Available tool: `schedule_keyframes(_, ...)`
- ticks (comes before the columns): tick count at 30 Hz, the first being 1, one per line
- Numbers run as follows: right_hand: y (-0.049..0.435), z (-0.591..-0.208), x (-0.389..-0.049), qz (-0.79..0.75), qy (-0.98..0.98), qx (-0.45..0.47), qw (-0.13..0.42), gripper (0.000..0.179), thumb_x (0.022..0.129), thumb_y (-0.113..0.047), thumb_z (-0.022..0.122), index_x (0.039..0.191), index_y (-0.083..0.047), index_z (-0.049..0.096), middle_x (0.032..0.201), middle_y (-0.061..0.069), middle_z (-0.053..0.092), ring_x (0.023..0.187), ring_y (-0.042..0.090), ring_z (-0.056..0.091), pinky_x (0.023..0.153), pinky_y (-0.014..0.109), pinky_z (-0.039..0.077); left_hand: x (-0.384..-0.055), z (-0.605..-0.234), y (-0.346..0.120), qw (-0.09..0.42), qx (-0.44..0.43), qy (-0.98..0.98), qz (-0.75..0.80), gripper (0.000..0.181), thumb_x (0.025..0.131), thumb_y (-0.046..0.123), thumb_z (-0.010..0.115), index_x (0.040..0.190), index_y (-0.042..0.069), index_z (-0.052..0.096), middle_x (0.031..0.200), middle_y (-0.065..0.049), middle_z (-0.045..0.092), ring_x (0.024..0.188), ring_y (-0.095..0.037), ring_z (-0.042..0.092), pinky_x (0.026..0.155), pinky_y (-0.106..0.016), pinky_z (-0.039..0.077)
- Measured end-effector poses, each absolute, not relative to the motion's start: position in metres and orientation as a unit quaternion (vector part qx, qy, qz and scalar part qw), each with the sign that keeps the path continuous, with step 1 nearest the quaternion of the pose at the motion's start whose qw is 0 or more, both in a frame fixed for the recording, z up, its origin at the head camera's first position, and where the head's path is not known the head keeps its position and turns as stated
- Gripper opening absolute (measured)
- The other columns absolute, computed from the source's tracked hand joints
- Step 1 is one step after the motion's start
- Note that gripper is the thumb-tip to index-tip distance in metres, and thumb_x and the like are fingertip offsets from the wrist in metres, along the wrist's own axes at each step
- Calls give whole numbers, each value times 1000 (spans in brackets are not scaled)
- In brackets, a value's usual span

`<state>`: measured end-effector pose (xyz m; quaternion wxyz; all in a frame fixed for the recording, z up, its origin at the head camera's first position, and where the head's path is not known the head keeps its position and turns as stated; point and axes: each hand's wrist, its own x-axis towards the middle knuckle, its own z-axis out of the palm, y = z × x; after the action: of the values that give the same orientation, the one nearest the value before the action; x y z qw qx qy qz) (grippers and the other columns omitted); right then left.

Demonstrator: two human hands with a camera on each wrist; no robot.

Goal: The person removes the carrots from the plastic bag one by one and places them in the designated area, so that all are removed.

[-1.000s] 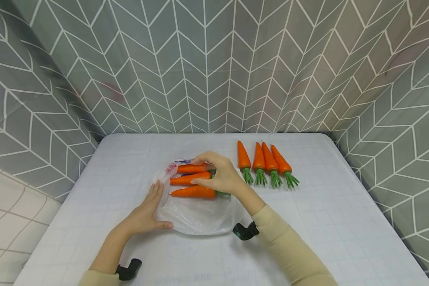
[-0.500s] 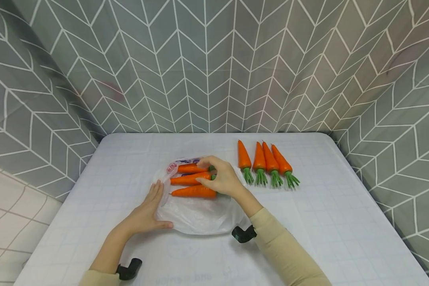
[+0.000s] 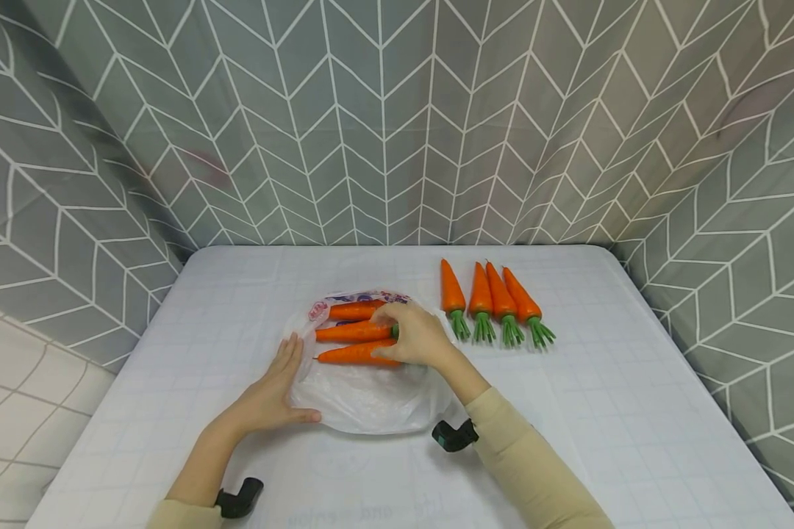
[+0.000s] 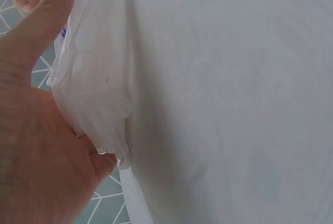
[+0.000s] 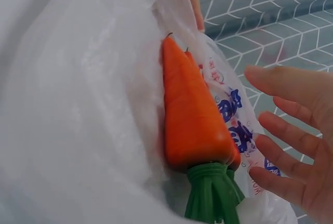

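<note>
A white translucent plastic bag with red and blue print lies flat on the table. Three orange carrots with green stem ends lie side by side at the bag, tips to the left. My left hand, fingers spread, rests along the bag's left edge; in the left wrist view the bag's film shows between thumb and fingers. My right hand hovers over the carrots' stem ends, covering part of them. In the right wrist view its fingers are apart and loosely bent, beside the nearest carrot, gripping nothing.
Several more carrots lie in a row at the back right of the white-covered table, stems toward me. A grey curtain with white lines stands behind the table. Black wrist cameras sit under both wrists.
My right hand has shifted from the far carrot toward the nearer ones, uncovering more of the far carrot and the printed bag edge. My left hand stays put.
</note>
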<state>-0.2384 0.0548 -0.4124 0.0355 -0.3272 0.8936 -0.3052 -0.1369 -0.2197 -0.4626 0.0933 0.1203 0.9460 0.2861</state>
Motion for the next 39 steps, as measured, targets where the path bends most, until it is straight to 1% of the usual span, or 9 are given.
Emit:
schedule_keyframes(4,56,-417,-237,-301,891,-335,53,47,71,-28,86,113,-14,67,110,-3,66,103,17,60,85,37,50,-136,-462,-220,94,120,946,288,133,64,61,80,151,-5,3,158,-24,-5,145,-40,-5,111,-60,15)
schedule_keyframes(7,55,-421,-236,-280,897,-337,56,51,71,-29,86,116,-18,66,115,-5,65,105,17,59,86,38,50,-136,-462,-219,94,119,946,288,133,64,61,79,152,-4,3,158,-23,-5,145,-40,-5,110,-60,16)
schedule_keyframes(10,54,-428,-235,-257,901,-344,61,53,72,-28,85,121,-20,65,119,-6,64,110,16,57,89,37,50,-136,-463,-219,95,117,946,288,133,64,61,79,152,-4,3,158,-23,-5,145,-40,-5,110,-60,16)
schedule_keyframes(14,52,-436,-234,-237,903,-350,70,54,74,-25,83,125,-18,64,123,-5,63,115,17,55,95,37,48,-136,-463,-219,96,118,945,289,133,64,61,79,152,-4,3,158,-23,-5,145,-40,-5,110,-60,16)
schedule_keyframes(21,50,-444,-232,-226,908,-345,70,52,76,-23,81,126,-20,64,124,-7,63,117,18,54,97,40,46,-136,-461,-218,97,114,945,290,133,64,61,79,152,-4,3,159,-22,-5,145,-39,-5,110,-60,16)
schedule_keyframes(26,49,-446,-231,-233,905,-349,65,49,76,-21,81,122,-19,66,122,-5,63,116,20,55,99,41,45,-136,-461,-218,97,115,945,291,133,64,60,80,152,-4,3,158,-23,-4,145,-40,-4,110,-60,16)
schedule_keyframes(31,50,-447,-230,-241,906,-343,61,46,77,-20,79,121,-18,66,120,-4,64,114,20,56,98,39,45,-136,-462,-218,98,114,945,289,133,65,61,79,152,-4,3,159,-23,-5,145,-40,-4,111,-59,16)
schedule_keyframes(37,53,-443,-229,-261,911,-314,49,51,72,-18,80,121,-17,67,112,-2,63,100,18,57,86,34,51,-136,-462,-218,98,116,947,283,133,65,62,78,152,-4,2,158,-23,-5,145,-40,-4,111,-59,16)
schedule_keyframes(39,55,-441,-229,-270,911,-310,36,50,72,-18,81,120,-16,67,110,-1,62,99,19,58,85,35,51,-136,-462,-218,96,118,947,282,132,65,63,78,152,-3,3,158,-23,-5,145,-40,-4,111,-59,16)
